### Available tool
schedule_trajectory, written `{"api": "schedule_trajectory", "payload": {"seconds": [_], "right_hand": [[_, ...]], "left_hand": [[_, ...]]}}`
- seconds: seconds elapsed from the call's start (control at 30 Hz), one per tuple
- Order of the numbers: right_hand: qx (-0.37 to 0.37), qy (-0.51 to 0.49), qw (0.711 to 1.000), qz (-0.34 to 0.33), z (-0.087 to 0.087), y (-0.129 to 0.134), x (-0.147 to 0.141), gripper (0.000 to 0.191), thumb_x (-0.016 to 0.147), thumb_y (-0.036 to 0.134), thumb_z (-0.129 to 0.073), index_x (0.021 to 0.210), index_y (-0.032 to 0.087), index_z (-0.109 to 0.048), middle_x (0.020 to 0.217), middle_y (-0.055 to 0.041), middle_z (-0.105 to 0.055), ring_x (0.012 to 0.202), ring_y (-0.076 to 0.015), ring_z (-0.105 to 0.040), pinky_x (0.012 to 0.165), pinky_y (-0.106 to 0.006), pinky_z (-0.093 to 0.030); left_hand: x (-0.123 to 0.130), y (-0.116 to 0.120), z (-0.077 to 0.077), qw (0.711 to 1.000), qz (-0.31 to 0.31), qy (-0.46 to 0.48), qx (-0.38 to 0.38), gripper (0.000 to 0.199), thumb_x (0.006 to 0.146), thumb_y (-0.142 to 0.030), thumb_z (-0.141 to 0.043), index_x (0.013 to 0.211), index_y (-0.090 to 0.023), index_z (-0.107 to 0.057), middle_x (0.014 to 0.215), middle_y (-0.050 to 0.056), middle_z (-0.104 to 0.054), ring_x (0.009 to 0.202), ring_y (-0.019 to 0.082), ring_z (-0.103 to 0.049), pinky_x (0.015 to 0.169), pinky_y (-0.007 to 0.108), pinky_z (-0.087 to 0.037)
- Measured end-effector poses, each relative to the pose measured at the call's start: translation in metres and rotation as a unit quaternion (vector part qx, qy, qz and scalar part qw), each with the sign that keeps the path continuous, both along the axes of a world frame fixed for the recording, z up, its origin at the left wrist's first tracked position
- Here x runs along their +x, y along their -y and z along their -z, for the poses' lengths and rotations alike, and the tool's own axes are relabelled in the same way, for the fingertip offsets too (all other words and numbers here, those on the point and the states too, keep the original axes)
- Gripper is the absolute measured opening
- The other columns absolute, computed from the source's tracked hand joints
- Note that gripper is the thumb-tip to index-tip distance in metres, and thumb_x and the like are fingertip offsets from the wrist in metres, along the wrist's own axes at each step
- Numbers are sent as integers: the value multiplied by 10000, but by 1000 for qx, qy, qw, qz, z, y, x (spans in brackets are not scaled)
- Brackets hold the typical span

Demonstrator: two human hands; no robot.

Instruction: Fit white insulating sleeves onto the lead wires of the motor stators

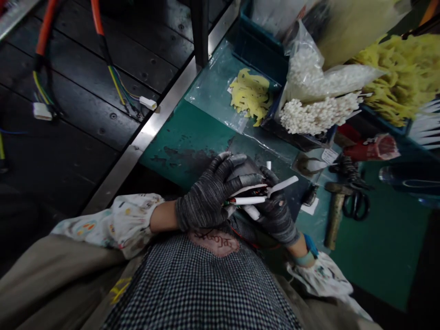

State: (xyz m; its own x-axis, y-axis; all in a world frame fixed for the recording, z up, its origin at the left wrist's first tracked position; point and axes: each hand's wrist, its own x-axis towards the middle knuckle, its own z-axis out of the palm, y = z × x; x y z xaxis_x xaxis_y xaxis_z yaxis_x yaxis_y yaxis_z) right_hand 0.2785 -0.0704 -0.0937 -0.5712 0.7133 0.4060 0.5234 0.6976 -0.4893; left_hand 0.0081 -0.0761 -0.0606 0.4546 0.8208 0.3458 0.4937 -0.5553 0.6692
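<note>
- While a black steel-plated surface with round bolt holes [103, 78] fills the far left, two wire harnesses lie on it, with orange-sheathed cables [44, 32] and thin yellow, green and blue wires ending in white connectors [42, 111].
- A bright metal edge strip [144, 137] runs diagonally between that plating and a worn green work surface [185, 142] with dark stains, and a black table leg [200, 32] rises near the strip.
- The left hand [206, 197], in a grey knit glove, is closed around a white sheathed cable [247, 200] with coloured wires showing at its end, just above the person's checked apron [199, 284].
- The right hand [277, 213], gloved the same, grips the same cable from below, and a flat white strip [282, 184] sticks out past its fingers.
- Beyond the hands, a clear plastic sheet [213, 82] carries loose yellow plastic pieces [250, 96], beside a blue crate [259, 41].
- White cable ties [316, 114] and a clear bag [302, 78] sit further along, with a large yellow bundle [398, 78] at the upper right.
- At the right, a wooden-handled hammer [335, 215] lies beside black-handled scissors [355, 206] on the green surface.
</note>
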Motion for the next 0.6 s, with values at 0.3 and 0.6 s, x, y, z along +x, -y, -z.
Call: {"api": "schedule_trajectory", "payload": {"seconds": [0.3, 0.6], "right_hand": [[-34, 69, 994, 73, -17, 0, -15, 295, 1071, 347, -780, 1351, 288, -852, 1538, -135, -763, 1336, -365, -789, 1101, -544, -736], [-53, 36, 996, -67, -15, -67, -54, 360, 1131, 481, -736, 1416, 297, -858, 1495, -131, -777, 1293, -347, -781, 1133, -554, -701]], "left_hand": [[-4, -1, 2, 996, -28, 87, -23, 837, 933, -202, -770, 1711, -288, -475, 1754, 148, -471, 1688, 406, -412, 1453, 674, -311], [-72, -54, -2, 987, 79, 88, -113, 847, 1034, -317, -854, 1772, -340, -439, 1682, 136, -588, 1550, 366, -618, 1290, 587, -596]]}}
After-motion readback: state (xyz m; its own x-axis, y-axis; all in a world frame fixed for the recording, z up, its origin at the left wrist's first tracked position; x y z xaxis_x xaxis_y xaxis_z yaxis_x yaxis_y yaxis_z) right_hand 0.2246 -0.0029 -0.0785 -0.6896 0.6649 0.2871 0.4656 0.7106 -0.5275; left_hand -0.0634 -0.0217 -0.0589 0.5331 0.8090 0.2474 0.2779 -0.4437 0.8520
